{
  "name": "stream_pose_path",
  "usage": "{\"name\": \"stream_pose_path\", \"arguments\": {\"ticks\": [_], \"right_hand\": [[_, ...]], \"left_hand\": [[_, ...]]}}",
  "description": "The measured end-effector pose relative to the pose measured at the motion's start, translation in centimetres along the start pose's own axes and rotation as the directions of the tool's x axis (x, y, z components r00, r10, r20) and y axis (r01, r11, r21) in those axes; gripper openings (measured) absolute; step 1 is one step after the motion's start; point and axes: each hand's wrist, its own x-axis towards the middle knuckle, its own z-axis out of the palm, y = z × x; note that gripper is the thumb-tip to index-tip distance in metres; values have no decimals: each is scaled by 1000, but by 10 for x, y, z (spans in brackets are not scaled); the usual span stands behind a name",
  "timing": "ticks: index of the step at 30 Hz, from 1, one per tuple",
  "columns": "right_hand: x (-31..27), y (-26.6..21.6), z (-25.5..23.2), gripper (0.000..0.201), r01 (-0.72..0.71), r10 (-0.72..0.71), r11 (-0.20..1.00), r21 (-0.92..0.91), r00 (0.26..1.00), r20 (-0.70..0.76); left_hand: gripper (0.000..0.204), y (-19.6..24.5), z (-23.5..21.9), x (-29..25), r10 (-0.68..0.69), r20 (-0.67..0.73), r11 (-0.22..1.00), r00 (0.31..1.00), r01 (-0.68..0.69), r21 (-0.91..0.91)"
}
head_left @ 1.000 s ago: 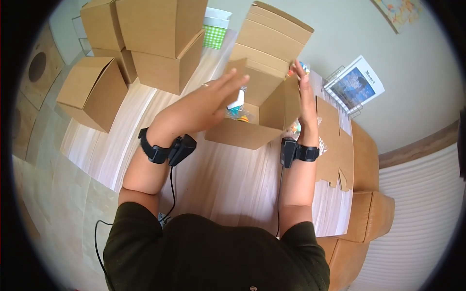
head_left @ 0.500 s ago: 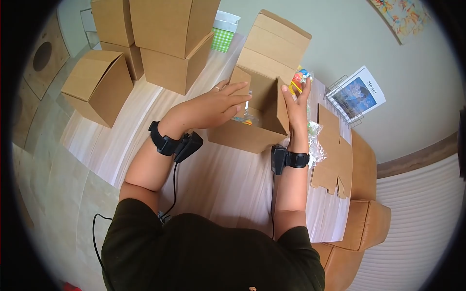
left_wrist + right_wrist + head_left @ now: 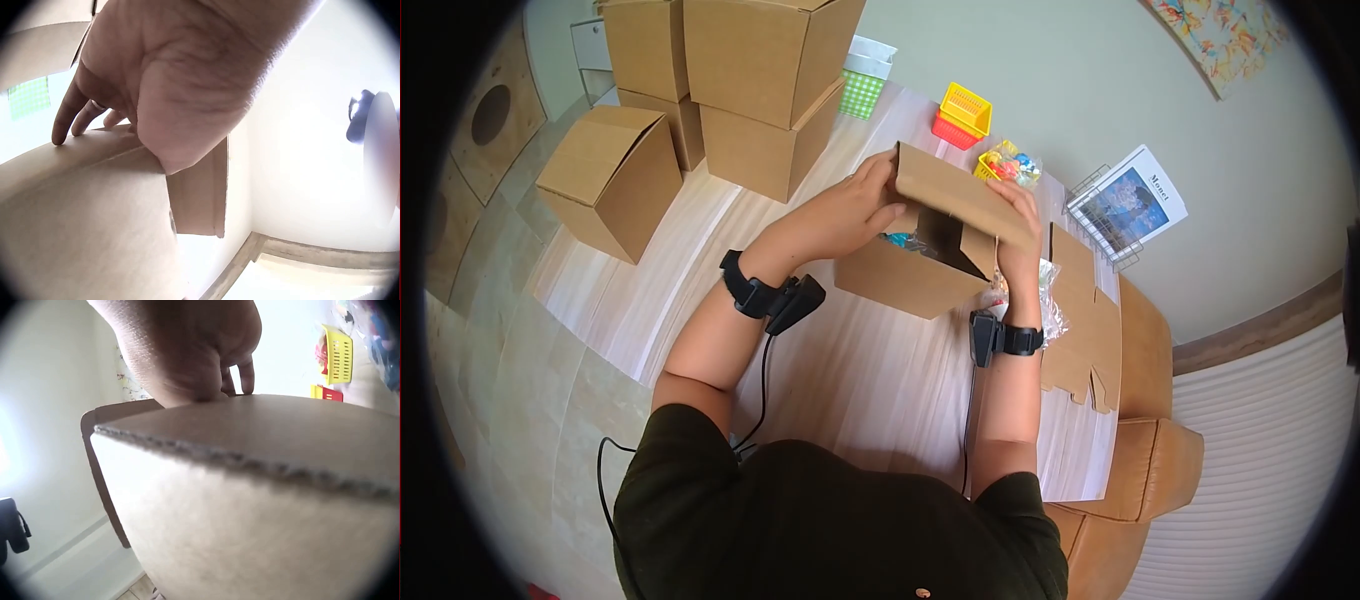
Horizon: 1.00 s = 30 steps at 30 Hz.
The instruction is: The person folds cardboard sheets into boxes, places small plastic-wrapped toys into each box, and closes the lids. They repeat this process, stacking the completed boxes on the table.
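An open cardboard box [image 3: 905, 280] stands on the table, its lid [image 3: 960, 190] tilted forward over the opening. My left hand [image 3: 840, 215] is at the left side, fingers reaching to the lid's edge and thumb near the left inner flap. In the left wrist view its spread fingers [image 3: 65, 122] touch the cardboard. On the other side, my right hand [image 3: 1020, 240] has its fingers along the lid's right edge, beside the right flap [image 3: 977, 250]. Part of that hand is hidden behind cardboard in the right wrist view. Something blue in clear wrapping [image 3: 900, 240] shows inside the box.
Several closed cardboard boxes [image 3: 750, 90] are stacked at the left, near a green checked container [image 3: 862, 92]. Yellow and red baskets [image 3: 962, 115] stand behind the box. To the right are clear plastic packs [image 3: 1052, 305], flat cardboard [image 3: 1080, 325] and a wire rack [image 3: 1105, 240] with a booklet.
The lid has come from standing upright to leaning forward over the box. Both hands have moved to its sides, and the baskets behind have come into view.
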Motion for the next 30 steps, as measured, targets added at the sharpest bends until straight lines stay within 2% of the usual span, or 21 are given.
{"name": "stream_pose_path", "arguments": {"ticks": [2,3,5,6,9,10,13,16,17,19,22,23,26,29,30], "right_hand": [[-10,-6,-8,35,-14,8,997,73,996,84],[-16,-8,-11,37,-25,11,994,109,992,127],[-26,-10,-16,42,-144,108,955,259,983,147],[-30,-9,-19,45,-203,157,921,331,974,161],[-35,-12,-32,58,-224,93,846,483,955,281],[-35,-18,-37,75,-319,154,821,474,923,353],[-38,-20,-39,87,-148,37,954,261,920,389],[-39,-35,-44,100,-159,86,976,147,909,409],[-40,-38,-45,98,-191,111,971,146,895,433],[-41,-41,-45,95,-252,155,957,144,863,480],[-45,-46,-33,89,-87,99,995,-47,909,405],[-44,-48,-32,88,-88,101,995,-51,912,397],[-43,-52,-31,81,-80,97,995,-61,920,379],[-43,-49,-30,71,-65,75,997,-39,932,354],[-44,-46,-30,67,-61,63,998,-18,937,344]], "left_hand": [[32,4,-15,2,-94,94,993,991,100,-62],[33,9,-20,0,-88,67,995,994,90,-33],[35,18,-28,-4,-74,21,997,997,73,28],[35,23,-31,-7,-98,55,995,994,97,15],[36,36,-36,-15,-169,154,986,974,167,27],[36,39,-39,-17,-195,177,980,965,187,61],[38,42,-40,-21,-241,199,967,950,217,135],[47,50,-41,-20,-276,180,960,944,264,92],[51,52,-40,-20,-290,172,957,941,284,60],[59,56,-35,-22,-227,147,969,963,209,130],[66,48,-28,-24,-74,115,969,991,44,244],[68,45,-26,-24,-11,100,960,995,-17,281],[62,47,-25,-22,1,113,931,994,-42,363],[60,54,-26,-20,-69,103,935,992,28,354],[56,54,-25,-20,-55,88,931,995,20,364]]}}
